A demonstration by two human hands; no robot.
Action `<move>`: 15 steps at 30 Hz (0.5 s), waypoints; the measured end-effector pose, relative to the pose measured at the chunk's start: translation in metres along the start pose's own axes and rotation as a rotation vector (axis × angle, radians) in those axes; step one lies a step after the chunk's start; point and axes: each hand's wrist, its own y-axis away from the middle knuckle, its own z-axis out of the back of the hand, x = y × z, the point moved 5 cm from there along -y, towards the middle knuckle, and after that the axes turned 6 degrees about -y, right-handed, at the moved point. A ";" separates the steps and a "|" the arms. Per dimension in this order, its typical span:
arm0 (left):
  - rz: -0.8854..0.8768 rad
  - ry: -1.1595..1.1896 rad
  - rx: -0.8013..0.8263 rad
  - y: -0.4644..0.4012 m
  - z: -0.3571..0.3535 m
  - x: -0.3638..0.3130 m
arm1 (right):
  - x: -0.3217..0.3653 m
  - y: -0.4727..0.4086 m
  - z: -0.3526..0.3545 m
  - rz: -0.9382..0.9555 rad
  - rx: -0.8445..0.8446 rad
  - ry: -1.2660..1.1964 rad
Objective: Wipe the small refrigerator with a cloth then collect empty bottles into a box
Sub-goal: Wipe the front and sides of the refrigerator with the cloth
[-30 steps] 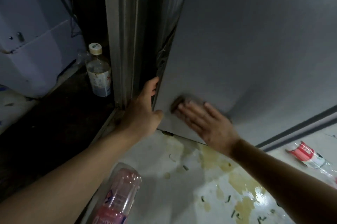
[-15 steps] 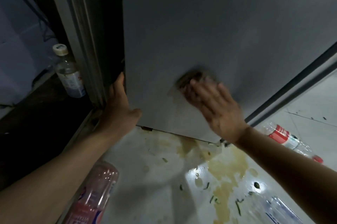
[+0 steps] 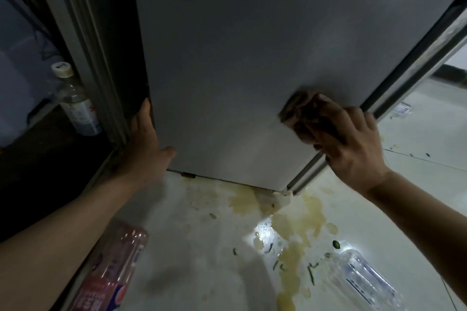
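Note:
The grey side of the small refrigerator (image 3: 252, 52) fills the upper view. My right hand (image 3: 346, 143) presses a dark brown cloth (image 3: 295, 106) flat against its lower right part, close to the door seal edge. My left hand (image 3: 146, 149) grips the refrigerator's lower left rear corner, thumb on the grey panel. A pink-labelled bottle (image 3: 111, 270) lies on the floor under my left forearm. A clear bottle (image 3: 364, 283) lies at the lower right. A capped bottle (image 3: 75, 100) stands upright at the left, behind the refrigerator.
The white floor (image 3: 202, 247) carries yellowish stains (image 3: 293, 224) and small green scraps in front of the refrigerator. A dark floor area (image 3: 40, 174) lies at the left beside a metal frame (image 3: 83, 52). No box is in view.
My right hand has slid the cloth rightward across the refrigerator's side, from near the left edge to the door seal edge. The view has swung right. My left hand stays at the corner.

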 end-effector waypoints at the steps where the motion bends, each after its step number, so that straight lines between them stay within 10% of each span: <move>1: -0.009 0.000 -0.018 0.001 -0.001 0.000 | -0.002 0.007 -0.003 -0.034 0.004 -0.017; 8: -0.042 0.035 -0.051 0.006 -0.003 0.001 | 0.048 0.069 -0.060 0.120 0.515 -0.077; 15: 0.037 0.188 0.033 0.013 -0.025 0.022 | -0.012 0.033 0.000 -0.112 0.148 -0.053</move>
